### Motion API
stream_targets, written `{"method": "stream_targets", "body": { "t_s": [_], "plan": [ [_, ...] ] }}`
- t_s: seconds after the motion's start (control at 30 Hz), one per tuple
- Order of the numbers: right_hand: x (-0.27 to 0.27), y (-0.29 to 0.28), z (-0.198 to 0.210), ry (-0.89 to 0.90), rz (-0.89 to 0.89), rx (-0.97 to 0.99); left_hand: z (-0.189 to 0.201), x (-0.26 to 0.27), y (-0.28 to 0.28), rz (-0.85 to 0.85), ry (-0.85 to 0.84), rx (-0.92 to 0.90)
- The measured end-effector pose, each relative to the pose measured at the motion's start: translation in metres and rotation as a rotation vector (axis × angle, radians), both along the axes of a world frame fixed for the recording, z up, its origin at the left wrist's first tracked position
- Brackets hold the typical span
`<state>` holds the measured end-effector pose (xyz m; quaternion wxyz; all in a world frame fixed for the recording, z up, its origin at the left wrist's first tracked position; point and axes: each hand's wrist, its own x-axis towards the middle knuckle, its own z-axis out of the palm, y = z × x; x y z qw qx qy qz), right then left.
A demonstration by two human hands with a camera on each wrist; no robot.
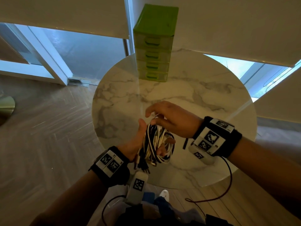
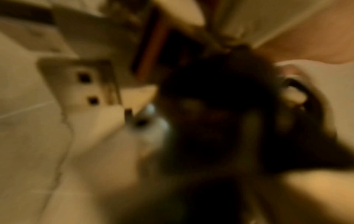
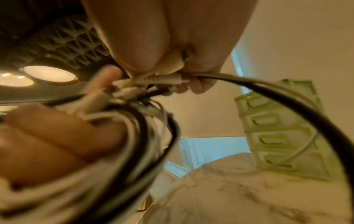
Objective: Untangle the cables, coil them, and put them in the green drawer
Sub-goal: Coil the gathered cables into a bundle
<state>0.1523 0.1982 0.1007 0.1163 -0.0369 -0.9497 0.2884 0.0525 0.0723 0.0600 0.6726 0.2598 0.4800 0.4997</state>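
Observation:
A coil of black and white cables (image 1: pixel 157 144) is wrapped around my left hand (image 1: pixel 146 142) above the near part of the round marble table (image 1: pixel 203 98). Several plug ends (image 1: pixel 143 167) hang from the coil toward my wrist. My right hand (image 1: pixel 166 116) is just above the coil and pinches cable ends between thumb and fingers; the right wrist view shows white plugs (image 3: pixel 164 80) under my thumb and a black cable (image 3: pixel 298 106) looping away. The green drawer unit (image 1: pixel 154 46) stands at the table's far edge, all drawers closed. The left wrist view is blurred.
Bare marble lies between my hands and the drawer unit (image 3: pixel 283 136). Wooden floor (image 1: pixel 48 128) surrounds the table on the left, and glass doors (image 1: pixel 81 51) stand behind. Thin sensor leads (image 1: pixel 228 180) trail from my wrist bands near the table's front edge.

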Motion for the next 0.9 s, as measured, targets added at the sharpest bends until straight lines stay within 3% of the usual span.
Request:
{"method": "stream_targets", "body": {
  "t_s": [0.07, 0.2, 0.37, 0.47, 0.63, 0.73, 0.9],
  "plan": [
    [0.001, 0.003, -0.003, 0.016, -0.028, -0.097, -0.004, -0.009, -0.004, -0.111, -0.039, 0.109],
    [0.003, 0.004, -0.018, 0.073, -0.116, -0.191, -0.004, -0.015, -0.004, -0.159, -0.107, 0.082],
    [0.016, 0.002, -0.030, -0.071, -0.399, -0.395, -0.006, -0.017, 0.001, 0.089, -0.426, 0.172],
    [0.028, -0.005, -0.044, -0.268, -0.406, -0.354, -0.004, -0.022, -0.001, 0.296, -0.484, 0.157],
    [0.033, -0.022, -0.051, -0.462, -0.362, -0.474, -0.010, -0.016, 0.001, 0.487, -0.365, 0.032],
    [0.029, -0.033, -0.047, -0.538, -0.295, -0.418, -0.016, -0.005, 0.004, 0.620, -0.220, 0.007],
    [0.031, -0.043, -0.045, -0.654, -0.176, -0.282, -0.020, -0.001, 0.004, 0.609, 0.341, 0.022]
  ]
}}
